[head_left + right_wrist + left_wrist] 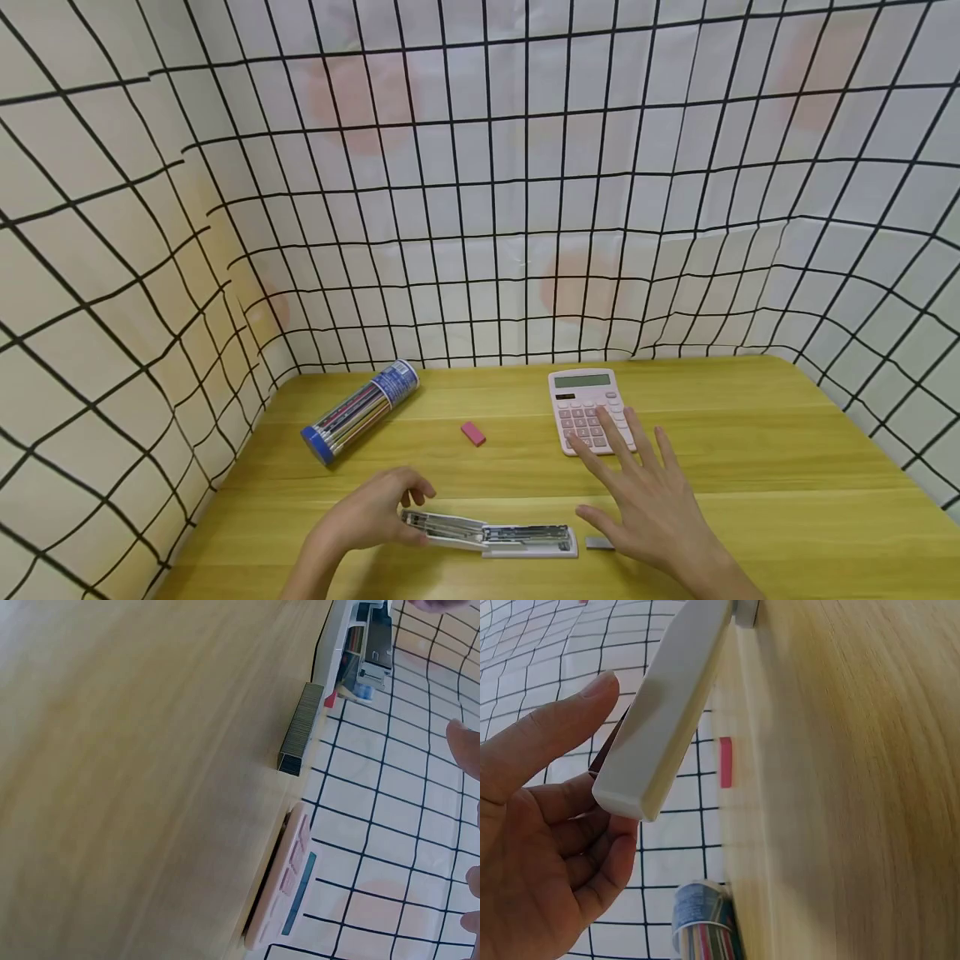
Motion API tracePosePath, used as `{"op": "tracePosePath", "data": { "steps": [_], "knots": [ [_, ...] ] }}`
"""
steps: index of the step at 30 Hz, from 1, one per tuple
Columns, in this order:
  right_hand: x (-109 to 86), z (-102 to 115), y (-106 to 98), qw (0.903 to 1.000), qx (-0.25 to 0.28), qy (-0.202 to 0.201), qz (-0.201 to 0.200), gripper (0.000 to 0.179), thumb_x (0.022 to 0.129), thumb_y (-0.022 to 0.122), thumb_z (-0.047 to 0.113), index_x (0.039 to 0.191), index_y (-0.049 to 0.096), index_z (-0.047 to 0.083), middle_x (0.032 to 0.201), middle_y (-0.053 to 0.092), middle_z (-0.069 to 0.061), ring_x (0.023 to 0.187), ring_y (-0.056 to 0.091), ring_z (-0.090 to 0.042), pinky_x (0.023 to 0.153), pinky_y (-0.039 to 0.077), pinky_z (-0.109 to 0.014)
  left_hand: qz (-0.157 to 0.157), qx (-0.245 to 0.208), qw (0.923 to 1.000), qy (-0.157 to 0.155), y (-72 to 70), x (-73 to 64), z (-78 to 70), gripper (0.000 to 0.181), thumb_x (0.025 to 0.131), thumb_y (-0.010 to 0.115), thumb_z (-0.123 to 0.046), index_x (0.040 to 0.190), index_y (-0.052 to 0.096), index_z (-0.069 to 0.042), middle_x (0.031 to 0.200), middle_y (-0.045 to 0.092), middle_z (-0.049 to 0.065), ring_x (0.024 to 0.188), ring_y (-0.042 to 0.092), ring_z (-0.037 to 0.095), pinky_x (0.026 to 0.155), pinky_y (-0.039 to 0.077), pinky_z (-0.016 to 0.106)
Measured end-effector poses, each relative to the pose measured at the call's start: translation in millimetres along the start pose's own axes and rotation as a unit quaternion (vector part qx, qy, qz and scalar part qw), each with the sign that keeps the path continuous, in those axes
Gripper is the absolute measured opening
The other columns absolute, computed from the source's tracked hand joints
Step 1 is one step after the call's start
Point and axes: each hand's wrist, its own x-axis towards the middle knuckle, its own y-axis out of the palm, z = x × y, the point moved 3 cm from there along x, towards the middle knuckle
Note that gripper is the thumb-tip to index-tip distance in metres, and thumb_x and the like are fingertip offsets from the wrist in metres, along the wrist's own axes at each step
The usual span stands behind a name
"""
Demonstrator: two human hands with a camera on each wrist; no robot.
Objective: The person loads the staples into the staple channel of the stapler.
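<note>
An opened-out white stapler (531, 550) lies at the front of the table, its left arm (660, 712) tilted up off the wood. My left hand (378, 510) is at that raised end, thumb and loosely bent fingers on either side of it; the left wrist view shows a gap beside the thumb. A grey strip of staples (301, 729) lies just beyond the stapler's right end, partly covered by my right hand in the head view. With fingers spread, my right hand (654, 508) hovers beside the strip and holds nothing. Its fingertips overlap the pink calculator (583, 382) in the head view.
A pink eraser (473, 433) lies behind the stapler. At the back left, a clear tube of pencils (360, 414) with a blue cap rests on its side. White grid-patterned sheeting (480, 208) encloses the table (750, 442) at the back and sides.
</note>
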Motion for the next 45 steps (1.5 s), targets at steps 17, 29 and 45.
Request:
{"op": "tracePosePath", "data": {
  "steps": [17,29,45],
  "knots": [
    [0.5,-0.5,0.3,1.0,-0.002,-0.002,0.002,0.072,0.087,0.045,0.071,0.148,0.038,0.033,0.161,0.021,-0.012,0.146,0.016,-0.041,0.117,-0.02,-0.042,0.01,0.013,0.9998,-0.011,2.8,-0.6,1.8,0.041,0.064,0.087,-0.014,0.1,0.068,-0.007,0.088,0.062,-0.004,0.081,0.052,0.009,0.075,0.047,0.026],
    [0.1,0.0,0.3,0.9998,0.007,0.001,0.016,0.073,0.086,0.047,0.071,0.148,0.038,0.034,0.162,0.021,-0.01,0.145,0.02,-0.041,0.121,-0.011,-0.047,0.015,0.003,0.9998,-0.012,5.7,-0.4,1.0,0.035,0.066,0.085,-0.007,0.096,0.067,-0.008,0.086,0.062,-0.005,0.078,0.051,0.007,0.073,0.046,0.025],
    [2.6,1.2,-1.6,0.9781,0.197,0.011,0.067,0.08,0.076,0.08,0.038,0.146,0.043,0.03,0.137,0.056,-0.003,0.121,0.056,-0.029,0.091,0.049,-0.055,0.013,0.004,0.9999,-0.009,5.6,-0.6,0.1,0.034,0.065,0.086,-0.008,0.093,0.067,-0.01,0.084,0.062,-0.006,0.076,0.051,0.005,0.071,0.046,0.024]
  ]
}}
